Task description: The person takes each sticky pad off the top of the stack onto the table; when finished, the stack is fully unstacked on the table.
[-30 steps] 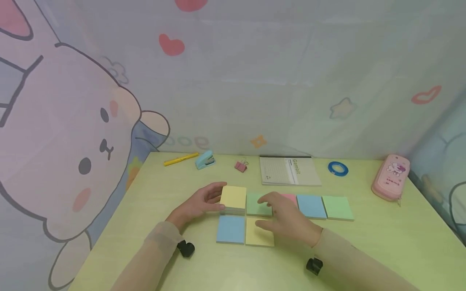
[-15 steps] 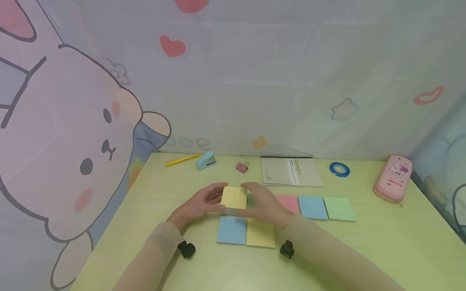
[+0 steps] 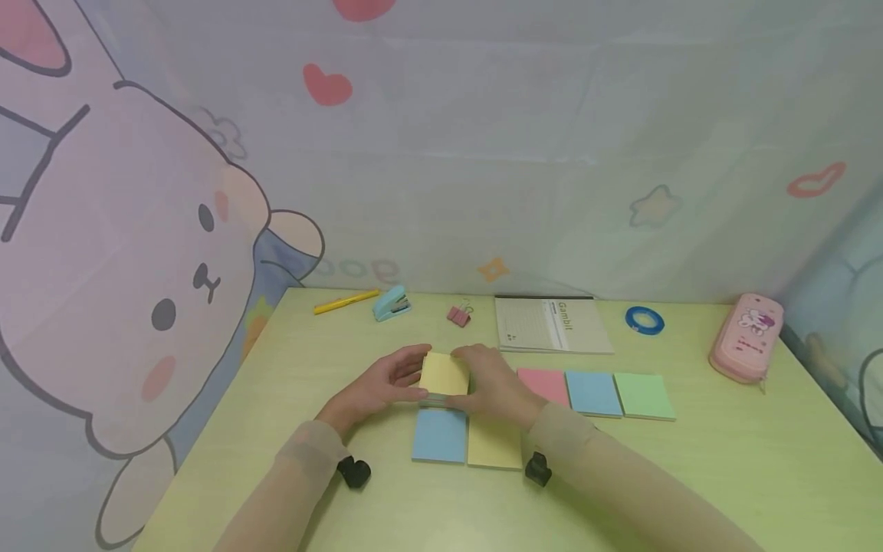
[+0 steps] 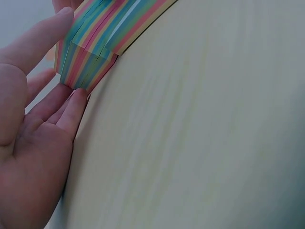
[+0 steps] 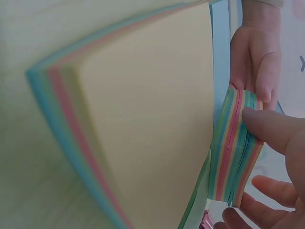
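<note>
A thick stack of sticky notes [image 3: 444, 375] with a yellow top sheet sits mid-table between both hands. My left hand [image 3: 411, 376] grips its left side, and my right hand [image 3: 466, 371] grips its right side. In the left wrist view the stack's striped multicolour edge [image 4: 90, 45] lies against my left fingertips [image 4: 76, 98], with the thumb higher up on it. From the right wrist, my thumb [image 5: 267, 126] presses the striped stack [image 5: 233, 152] and my fingers curl below it.
Flat pads lie around: blue [image 3: 439, 435], yellow [image 3: 494, 446], pink [image 3: 546, 383], blue [image 3: 593, 392], green [image 3: 645, 395]. Along the back are a yellow pen [image 3: 345, 301], stapler [image 3: 392, 303], binder clip [image 3: 458, 314], notebook [image 3: 552, 325], tape roll [image 3: 645, 320] and pink case [image 3: 748, 337].
My right hand moved left from over the green and yellow pads to the yellow-topped stack and took hold of its right side. The left hand stayed on the stack.
</note>
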`<state>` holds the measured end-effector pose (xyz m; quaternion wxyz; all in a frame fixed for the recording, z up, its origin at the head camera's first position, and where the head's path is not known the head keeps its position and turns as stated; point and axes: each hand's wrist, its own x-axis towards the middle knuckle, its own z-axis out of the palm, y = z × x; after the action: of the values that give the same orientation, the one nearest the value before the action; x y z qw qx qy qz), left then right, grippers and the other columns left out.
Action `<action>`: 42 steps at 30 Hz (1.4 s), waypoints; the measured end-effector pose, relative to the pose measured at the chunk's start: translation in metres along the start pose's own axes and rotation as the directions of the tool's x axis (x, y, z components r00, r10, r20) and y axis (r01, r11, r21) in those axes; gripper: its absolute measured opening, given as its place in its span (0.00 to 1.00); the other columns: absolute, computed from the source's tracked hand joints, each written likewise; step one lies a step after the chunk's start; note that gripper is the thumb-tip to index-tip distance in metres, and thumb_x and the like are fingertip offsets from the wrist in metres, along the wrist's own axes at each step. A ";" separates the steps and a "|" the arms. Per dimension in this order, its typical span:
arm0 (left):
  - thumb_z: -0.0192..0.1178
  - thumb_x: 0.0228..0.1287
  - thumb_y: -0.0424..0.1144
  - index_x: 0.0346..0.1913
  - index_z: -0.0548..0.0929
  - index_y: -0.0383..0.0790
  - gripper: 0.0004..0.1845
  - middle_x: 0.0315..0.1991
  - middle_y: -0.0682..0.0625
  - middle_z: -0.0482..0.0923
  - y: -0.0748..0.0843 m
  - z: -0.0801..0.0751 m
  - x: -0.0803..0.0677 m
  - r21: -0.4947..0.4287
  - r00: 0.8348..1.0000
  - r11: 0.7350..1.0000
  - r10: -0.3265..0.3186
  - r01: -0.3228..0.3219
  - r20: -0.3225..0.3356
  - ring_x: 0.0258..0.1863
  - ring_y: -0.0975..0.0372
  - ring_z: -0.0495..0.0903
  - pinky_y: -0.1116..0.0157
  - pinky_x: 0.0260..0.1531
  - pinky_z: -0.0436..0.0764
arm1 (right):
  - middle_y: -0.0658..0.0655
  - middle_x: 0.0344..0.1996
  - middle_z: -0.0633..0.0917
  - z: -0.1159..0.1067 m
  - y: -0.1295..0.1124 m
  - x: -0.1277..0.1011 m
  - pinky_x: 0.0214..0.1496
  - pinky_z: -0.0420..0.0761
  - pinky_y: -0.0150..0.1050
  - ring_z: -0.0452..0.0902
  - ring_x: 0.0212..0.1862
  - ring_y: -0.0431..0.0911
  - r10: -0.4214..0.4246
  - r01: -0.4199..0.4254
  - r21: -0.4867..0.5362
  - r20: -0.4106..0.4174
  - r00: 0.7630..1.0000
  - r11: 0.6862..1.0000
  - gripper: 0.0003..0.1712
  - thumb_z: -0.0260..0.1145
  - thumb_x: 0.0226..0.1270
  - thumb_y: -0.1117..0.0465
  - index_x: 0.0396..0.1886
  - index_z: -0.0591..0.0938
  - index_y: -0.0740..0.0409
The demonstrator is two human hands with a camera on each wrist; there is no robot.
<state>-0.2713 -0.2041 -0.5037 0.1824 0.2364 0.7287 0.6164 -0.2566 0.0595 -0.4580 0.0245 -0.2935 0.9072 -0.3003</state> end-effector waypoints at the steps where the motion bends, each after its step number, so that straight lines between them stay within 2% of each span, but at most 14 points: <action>1: 0.71 0.67 0.29 0.82 0.58 0.36 0.45 0.80 0.41 0.62 0.000 0.000 0.000 -0.001 1.000 1.000 -0.003 0.003 -0.001 0.80 0.47 0.61 0.59 0.76 0.67 | 0.63 0.65 0.80 -0.001 0.000 -0.001 0.71 0.75 0.54 0.74 0.66 0.57 -0.001 0.001 -0.002 -0.002 1.000 1.000 0.43 0.82 0.61 0.53 0.69 0.76 0.66; 9: 0.75 0.64 0.32 0.82 0.59 0.38 0.48 0.81 0.43 0.62 0.001 0.001 -0.001 0.004 0.999 0.999 -0.054 0.054 -0.003 0.80 0.47 0.62 0.58 0.76 0.69 | 0.63 0.64 0.81 -0.013 0.009 -0.021 0.75 0.71 0.58 0.72 0.69 0.60 -0.024 0.024 -0.008 -0.068 0.997 1.000 0.39 0.83 0.59 0.53 0.65 0.79 0.66; 14: 0.74 0.65 0.31 0.82 0.60 0.37 0.46 0.80 0.42 0.63 0.000 0.002 -0.002 0.007 0.998 0.998 -0.058 0.058 -0.003 0.79 0.47 0.63 0.56 0.76 0.68 | 0.61 0.59 0.85 -0.026 0.023 -0.045 0.71 0.73 0.60 0.76 0.65 0.61 -0.075 0.073 -0.024 -0.132 0.988 0.997 0.37 0.84 0.56 0.54 0.61 0.81 0.66; 16: 0.73 0.65 0.30 0.82 0.61 0.37 0.46 0.80 0.42 0.62 0.000 0.002 -0.003 0.005 0.999 0.999 -0.054 0.054 -0.003 0.79 0.46 0.63 0.55 0.76 0.67 | 0.60 0.57 0.85 -0.032 0.029 -0.057 0.66 0.78 0.57 0.79 0.60 0.59 -0.086 0.082 -0.034 -0.148 0.985 0.996 0.36 0.84 0.56 0.54 0.60 0.81 0.65; 19: 0.74 0.65 0.31 0.81 0.61 0.37 0.46 0.80 0.41 0.62 0.001 0.003 -0.003 0.007 0.998 0.998 -0.057 0.057 -0.008 0.79 0.46 0.63 0.55 0.77 0.66 | 0.58 0.56 0.84 -0.043 0.035 -0.075 0.52 0.84 0.47 0.81 0.49 0.53 -0.062 0.061 -0.009 -0.145 0.987 0.998 0.35 0.84 0.56 0.55 0.60 0.81 0.63; 23: 0.74 0.65 0.32 0.82 0.61 0.38 0.46 0.80 0.42 0.62 0.002 0.003 -0.003 0.012 0.998 0.998 -0.065 0.065 -0.014 0.80 0.46 0.62 0.55 0.76 0.67 | 0.54 0.54 0.84 -0.054 0.046 -0.098 0.40 0.82 0.38 0.78 0.39 0.46 -0.036 0.042 0.043 -0.136 0.990 0.998 0.35 0.85 0.56 0.57 0.61 0.80 0.61; 28: 0.75 0.65 0.33 0.82 0.61 0.38 0.46 0.80 0.43 0.63 0.003 0.004 -0.002 0.018 0.997 0.997 -0.072 0.072 -0.020 0.79 0.48 0.63 0.58 0.76 0.68 | 0.51 0.49 0.83 -0.058 0.062 -0.126 0.38 0.81 0.35 0.75 0.38 0.41 -0.043 0.048 0.027 -0.146 0.988 0.999 0.35 0.86 0.54 0.56 0.59 0.80 0.59; 33: 0.74 0.65 0.33 0.81 0.61 0.39 0.46 0.80 0.43 0.63 0.002 0.004 -0.003 0.017 0.997 0.997 -0.073 0.074 -0.017 0.79 0.48 0.64 0.58 0.76 0.68 | 0.56 0.54 0.83 -0.060 0.072 -0.148 0.36 0.82 0.34 0.75 0.38 0.38 -0.096 0.101 0.035 -0.131 0.987 0.994 0.34 0.85 0.56 0.57 0.59 0.80 0.60; 42: 0.74 0.65 0.33 0.81 0.61 0.39 0.46 0.81 0.41 0.61 0.001 0.003 -0.002 0.019 0.998 0.998 -0.063 0.063 -0.015 0.80 0.46 0.62 0.57 0.76 0.67 | 0.52 0.48 0.84 -0.054 0.080 -0.163 0.35 0.81 0.32 0.75 0.37 0.36 -0.190 0.191 0.004 -0.108 0.976 0.982 0.30 0.86 0.53 0.59 0.53 0.81 0.59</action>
<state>-0.2676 -0.2025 -0.5034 0.1942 0.2107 0.7429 0.6050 -0.1757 0.2291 -0.4806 -0.0508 -0.3624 0.8728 -0.3231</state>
